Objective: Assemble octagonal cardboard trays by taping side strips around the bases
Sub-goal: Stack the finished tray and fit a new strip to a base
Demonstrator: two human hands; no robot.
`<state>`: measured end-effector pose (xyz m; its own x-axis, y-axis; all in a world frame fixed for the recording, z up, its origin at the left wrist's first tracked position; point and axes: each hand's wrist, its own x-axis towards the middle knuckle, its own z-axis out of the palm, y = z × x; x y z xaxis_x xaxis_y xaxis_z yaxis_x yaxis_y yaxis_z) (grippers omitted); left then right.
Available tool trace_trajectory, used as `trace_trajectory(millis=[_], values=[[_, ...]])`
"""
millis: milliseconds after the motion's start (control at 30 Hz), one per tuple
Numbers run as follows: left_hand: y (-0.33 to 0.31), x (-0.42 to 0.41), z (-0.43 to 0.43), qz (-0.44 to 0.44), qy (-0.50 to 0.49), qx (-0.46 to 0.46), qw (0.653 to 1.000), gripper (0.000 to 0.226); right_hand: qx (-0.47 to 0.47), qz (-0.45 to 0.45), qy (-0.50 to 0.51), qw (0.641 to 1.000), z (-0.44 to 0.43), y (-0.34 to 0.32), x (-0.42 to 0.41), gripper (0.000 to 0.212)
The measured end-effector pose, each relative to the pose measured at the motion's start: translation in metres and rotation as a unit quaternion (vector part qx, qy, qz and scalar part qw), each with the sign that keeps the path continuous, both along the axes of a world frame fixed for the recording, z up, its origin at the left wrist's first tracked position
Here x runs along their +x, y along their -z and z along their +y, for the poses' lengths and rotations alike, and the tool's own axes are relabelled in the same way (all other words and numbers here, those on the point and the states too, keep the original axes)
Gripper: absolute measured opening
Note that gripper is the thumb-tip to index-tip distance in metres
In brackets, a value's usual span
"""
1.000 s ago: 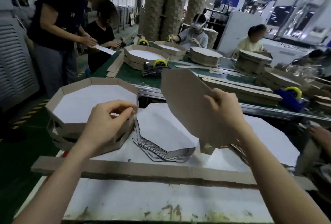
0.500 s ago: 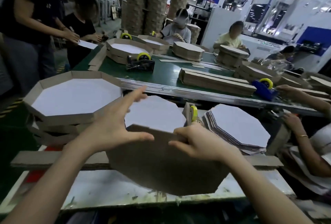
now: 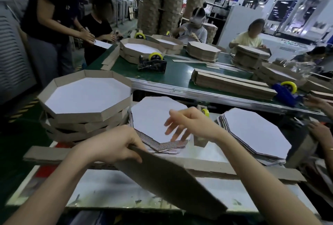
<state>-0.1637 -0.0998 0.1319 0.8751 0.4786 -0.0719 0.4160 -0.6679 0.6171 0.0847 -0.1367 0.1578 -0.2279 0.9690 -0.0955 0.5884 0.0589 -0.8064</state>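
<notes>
My left hand (image 3: 115,146) grips the far left edge of a brown octagonal cardboard base (image 3: 171,181), which lies tilted over the worktable with its brown side up. My right hand (image 3: 187,124) hovers with fingers spread above a stack of white-faced octagonal bases (image 3: 153,116) and holds nothing. A long side strip (image 3: 54,154) lies across the table under the held base. Behind my right hand stands a tape dispenser with a yellow roll (image 3: 205,112), partly hidden. Finished trays (image 3: 84,97) are stacked at the left.
A second stack of white bases (image 3: 252,131) lies at the right, beside another person's hands (image 3: 320,133). Beyond, a green conveyor (image 3: 180,75) carries strip bundles (image 3: 232,82), trays and tape dispensers (image 3: 152,62). Several workers stand or sit around it.
My right hand has let go of the brown base and moved up over the white stack. My left hand now grips the base's left edge, and the base has tilted lower to the right.
</notes>
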Motion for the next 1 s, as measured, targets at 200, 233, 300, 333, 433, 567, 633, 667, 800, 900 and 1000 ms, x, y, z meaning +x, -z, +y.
trace_trajectory(millis=[200, 233, 300, 333, 433, 567, 633, 667, 800, 900, 1000], values=[[-0.003, 0.003, 0.000, 0.008, 0.020, -0.031, 0.999, 0.012, 0.070, -0.182, 0.108, 0.975, 0.069, 0.082, 0.011, 0.024], [-0.002, 0.003, 0.001, 0.005, 0.016, -0.036, 0.999, 0.014, 0.051, -0.213, 0.094, 0.971, 0.077, 0.099, 0.011, 0.022], [-0.001, 0.002, 0.003, 0.009, 0.004, -0.047, 0.999, 0.016, 0.024, -0.272, 0.056, 0.960, 0.089, 0.132, 0.012, 0.023], [-0.001, 0.001, 0.004, 0.014, -0.001, -0.048, 0.999, 0.016, 0.013, -0.295, 0.037, 0.955, 0.093, 0.146, 0.011, 0.024], [0.000, -0.001, 0.009, 0.028, -0.015, -0.049, 0.998, 0.019, -0.015, -0.344, -0.015, 0.939, 0.103, 0.183, 0.010, 0.024], [0.001, -0.003, 0.010, 0.033, -0.039, -0.066, 0.997, 0.025, -0.038, -0.324, -0.068, 0.943, 0.107, 0.218, 0.004, 0.036], [0.001, -0.003, 0.010, 0.032, -0.049, -0.071, 0.996, 0.026, -0.026, -0.319, -0.111, 0.941, 0.107, 0.232, 0.000, 0.063], [0.001, -0.003, 0.010, 0.031, -0.055, -0.074, 0.995, 0.026, -0.022, -0.319, -0.127, 0.939, 0.107, 0.238, -0.002, 0.077], [-0.001, -0.004, 0.009, 0.019, -0.072, -0.100, 0.992, 0.021, -0.045, -0.320, -0.151, 0.934, 0.115, 0.259, -0.013, 0.098], [-0.003, -0.003, 0.010, 0.012, -0.080, -0.104, 0.991, 0.022, -0.036, -0.297, -0.171, 0.939, 0.120, 0.270, -0.021, 0.092], [-0.003, -0.002, 0.011, 0.004, -0.085, -0.108, 0.991, 0.022, -0.026, -0.283, -0.195, 0.939, 0.124, 0.276, -0.020, 0.077]])
